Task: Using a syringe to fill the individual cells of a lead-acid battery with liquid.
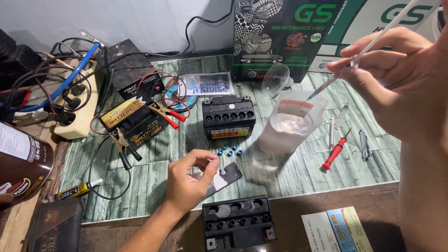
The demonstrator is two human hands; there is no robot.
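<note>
The syringe (359, 56) is pinched in the right hand (401, 79), needle tip dipping toward the clear cup (291, 123) of liquid; its plunger end runs out of frame. The left hand (189, 179) pinches the dark cover strip (224, 177) between the two open batteries (228, 116), partly hiding it, wrist bent on the table (289, 172).

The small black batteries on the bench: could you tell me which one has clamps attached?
The battery with the yellow label at left, clipped by red-handled and black-handled clamps. The middle battery and the near-edge battery show open cell holes and no clamps.
</note>
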